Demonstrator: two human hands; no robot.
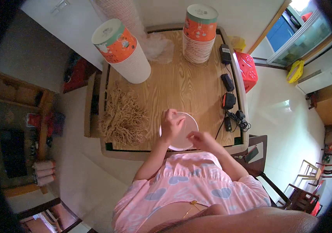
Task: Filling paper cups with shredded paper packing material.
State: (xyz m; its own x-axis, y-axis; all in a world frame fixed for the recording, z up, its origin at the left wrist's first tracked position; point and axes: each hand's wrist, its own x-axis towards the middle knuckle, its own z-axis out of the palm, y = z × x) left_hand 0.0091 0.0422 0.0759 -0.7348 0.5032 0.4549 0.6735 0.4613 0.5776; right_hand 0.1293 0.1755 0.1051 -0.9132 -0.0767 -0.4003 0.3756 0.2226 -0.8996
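Near edge: white round tub [191, 126] sits on wood-grain table [166, 93], directly in front of the wearer; upright or inverted—can't tell. R hand [201, 140]: fingers curled over tub's R side. L hand [170, 125]: fingers bent over L side. Grip on any small item can't be confirmed, either hand. Risk: tub may tip or slide off edge; cause: uneven push, little margin.

Mid L: tan cord heap [123, 116], loose, near tub. Risk: snag/tangle if one strand is pulled w/o separating.

Mid R: black cable coil [244, 124] and adapters [228, 101]. Risk: elbow or tub catches a lead.

Far: L tub stack [125, 56] and R tub stack [199, 39], both tall. Risk: toppling if bumped—high centre of mass.
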